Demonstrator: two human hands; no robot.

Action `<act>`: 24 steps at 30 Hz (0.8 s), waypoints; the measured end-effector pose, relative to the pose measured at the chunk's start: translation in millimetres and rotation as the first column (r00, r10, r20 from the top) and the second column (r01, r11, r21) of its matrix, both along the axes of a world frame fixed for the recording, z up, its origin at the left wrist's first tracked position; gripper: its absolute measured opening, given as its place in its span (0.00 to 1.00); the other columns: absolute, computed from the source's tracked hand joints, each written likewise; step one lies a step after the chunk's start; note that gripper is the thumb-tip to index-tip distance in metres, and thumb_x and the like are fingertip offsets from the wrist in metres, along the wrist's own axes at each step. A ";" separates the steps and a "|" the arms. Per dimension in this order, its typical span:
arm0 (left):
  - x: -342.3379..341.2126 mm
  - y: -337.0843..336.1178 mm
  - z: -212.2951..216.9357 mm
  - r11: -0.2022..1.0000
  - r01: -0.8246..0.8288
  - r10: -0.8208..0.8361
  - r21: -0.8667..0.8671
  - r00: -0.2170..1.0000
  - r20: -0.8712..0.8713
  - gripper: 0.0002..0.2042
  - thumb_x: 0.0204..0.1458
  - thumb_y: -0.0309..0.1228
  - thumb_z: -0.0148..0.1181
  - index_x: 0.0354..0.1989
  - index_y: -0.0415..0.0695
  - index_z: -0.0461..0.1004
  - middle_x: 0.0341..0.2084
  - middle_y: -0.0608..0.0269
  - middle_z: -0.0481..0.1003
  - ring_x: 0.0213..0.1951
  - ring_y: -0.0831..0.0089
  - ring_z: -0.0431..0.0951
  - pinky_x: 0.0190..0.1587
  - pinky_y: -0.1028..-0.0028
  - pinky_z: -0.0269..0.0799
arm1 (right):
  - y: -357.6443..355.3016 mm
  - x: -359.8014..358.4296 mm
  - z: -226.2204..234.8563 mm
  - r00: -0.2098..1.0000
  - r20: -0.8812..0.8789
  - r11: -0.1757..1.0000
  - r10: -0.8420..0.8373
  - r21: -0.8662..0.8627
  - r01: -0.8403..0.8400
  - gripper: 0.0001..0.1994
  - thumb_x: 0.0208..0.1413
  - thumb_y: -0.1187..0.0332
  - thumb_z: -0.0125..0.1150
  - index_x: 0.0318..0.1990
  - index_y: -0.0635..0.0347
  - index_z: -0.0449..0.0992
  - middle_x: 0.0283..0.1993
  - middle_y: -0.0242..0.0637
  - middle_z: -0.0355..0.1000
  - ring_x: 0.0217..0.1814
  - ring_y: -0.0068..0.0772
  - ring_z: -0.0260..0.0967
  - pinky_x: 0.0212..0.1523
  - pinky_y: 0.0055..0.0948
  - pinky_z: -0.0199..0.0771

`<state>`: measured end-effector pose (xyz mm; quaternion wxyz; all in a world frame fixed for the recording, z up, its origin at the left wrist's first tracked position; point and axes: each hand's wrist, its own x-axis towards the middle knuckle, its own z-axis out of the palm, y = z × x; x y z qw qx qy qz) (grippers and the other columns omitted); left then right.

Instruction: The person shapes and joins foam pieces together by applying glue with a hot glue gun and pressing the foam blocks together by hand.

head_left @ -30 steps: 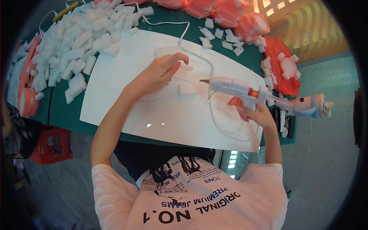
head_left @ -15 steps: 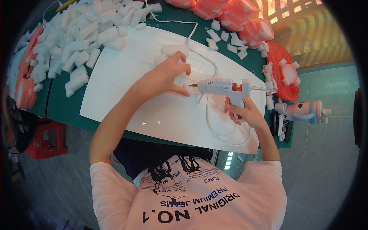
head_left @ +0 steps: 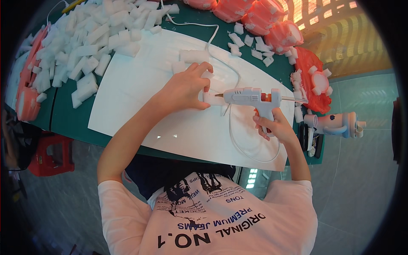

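My right hand [head_left: 275, 126] is wrapped round the handle of a white hot glue gun [head_left: 244, 97], a clear glue stick [head_left: 293, 99] jutting from its back end. Its brass nozzle points left and meets a small white foam block [head_left: 212, 98]. With thumb and bent fingers my left hand [head_left: 187, 87] grips that block at its left end. Part of the block hides behind the fingertips. Just beyond my left hand lies another white foam block [head_left: 194, 56]. All of this is over a glossy white sheet [head_left: 127, 102].
A big heap of white foam blocks [head_left: 91, 38] covers the far left of the green table [head_left: 63, 114]. Several pink wrapped rolls [head_left: 263, 17] line the far right. A white cord [head_left: 214, 36] crosses the sheet. A bottle [head_left: 338, 124] appears at the right; a red stool [head_left: 53, 155] stands lower left.
My left fingers have come closer together and closed on the foam block. The glue gun has shifted slightly right, its nozzle now at the block.
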<state>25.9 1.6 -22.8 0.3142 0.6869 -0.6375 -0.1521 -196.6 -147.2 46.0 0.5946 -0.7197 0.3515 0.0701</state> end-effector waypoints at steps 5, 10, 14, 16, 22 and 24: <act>-0.6 0.5 -1.2 1.000 -0.006 0.006 -0.008 1.000 0.007 0.13 0.32 0.31 0.68 0.21 0.42 0.68 0.49 0.63 0.63 0.51 0.63 0.64 0.44 0.69 0.69 | -5.9 -10.8 0.3 0.998 -0.024 0.998 -0.054 -0.022 0.054 0.10 0.50 0.72 0.57 0.38 0.67 0.67 0.23 0.35 0.65 0.11 0.19 0.57 0.09 0.20 0.53; -0.3 -0.4 -0.5 1.000 0.003 -0.003 -0.007 1.000 0.009 0.13 0.32 0.31 0.68 0.21 0.42 0.68 0.49 0.62 0.63 0.51 0.63 0.65 0.44 0.69 0.69 | -4.8 -10.8 2.1 0.996 0.073 0.998 0.058 -0.009 -0.057 0.08 0.48 0.75 0.55 0.37 0.65 0.67 0.27 0.37 0.68 0.12 0.19 0.59 0.11 0.20 0.54; -0.5 -0.9 -1.6 1.000 0.008 -0.008 -0.029 1.000 0.013 0.13 0.31 0.31 0.68 0.20 0.42 0.69 0.49 0.62 0.63 0.50 0.63 0.65 0.44 0.70 0.70 | 1.1 -3.2 -1.0 0.985 0.101 0.989 0.142 0.026 -0.145 0.08 0.47 0.76 0.55 0.36 0.64 0.68 0.27 0.35 0.67 0.13 0.18 0.59 0.12 0.20 0.56; -0.5 -1.2 -1.7 0.999 0.010 -0.009 -0.031 1.000 0.019 0.13 0.31 0.31 0.68 0.20 0.41 0.69 0.49 0.62 0.63 0.51 0.63 0.65 0.44 0.70 0.70 | 1.3 0.4 -1.8 0.985 0.085 0.988 0.147 0.029 -0.150 0.08 0.47 0.76 0.55 0.36 0.64 0.67 0.26 0.34 0.66 0.12 0.18 0.58 0.12 0.20 0.55; 0.1 -0.8 -2.4 0.999 0.010 -0.009 -0.034 1.000 0.023 0.12 0.31 0.30 0.68 0.20 0.41 0.69 0.49 0.63 0.64 0.51 0.64 0.65 0.43 0.70 0.70 | 4.6 2.8 -0.4 0.992 0.035 0.992 0.117 0.035 -0.119 0.07 0.47 0.75 0.55 0.34 0.64 0.66 0.21 0.31 0.62 0.11 0.18 0.56 0.10 0.19 0.53; 0.1 -0.3 -1.2 1.000 0.010 -0.010 -0.026 1.000 -0.001 0.13 0.31 0.30 0.69 0.20 0.41 0.69 0.49 0.63 0.64 0.50 0.64 0.65 0.44 0.70 0.70 | 4.4 1.6 0.4 0.993 0.028 0.993 0.110 0.033 -0.111 0.07 0.48 0.75 0.56 0.33 0.64 0.66 0.21 0.31 0.62 0.10 0.18 0.56 0.10 0.19 0.52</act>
